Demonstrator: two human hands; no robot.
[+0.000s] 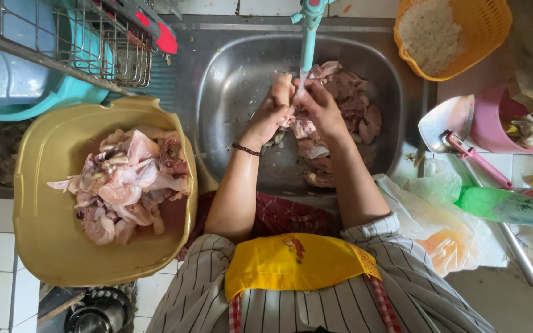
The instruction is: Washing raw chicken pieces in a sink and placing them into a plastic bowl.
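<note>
Over the steel sink (229, 74), my left hand (276, 108) and my right hand (322, 108) both grip one raw meat piece (301, 126) under the teal faucet (308, 37). A dark bead bracelet circles my left wrist. More raw meat pieces (353, 105) lie in the sink to the right of my hands and below them. A yellow basin (44, 203) at the left holds a heap of pale raw chicken pieces (124, 185).
A wire dish rack (106, 43) over teal tubs stands at the top left. An orange basket of rice (445, 34) sits at the top right, with a pink bowl (495, 120), a metal scoop (445, 123), a green bottle (507, 206) and plastic bags (439, 222) on the right counter.
</note>
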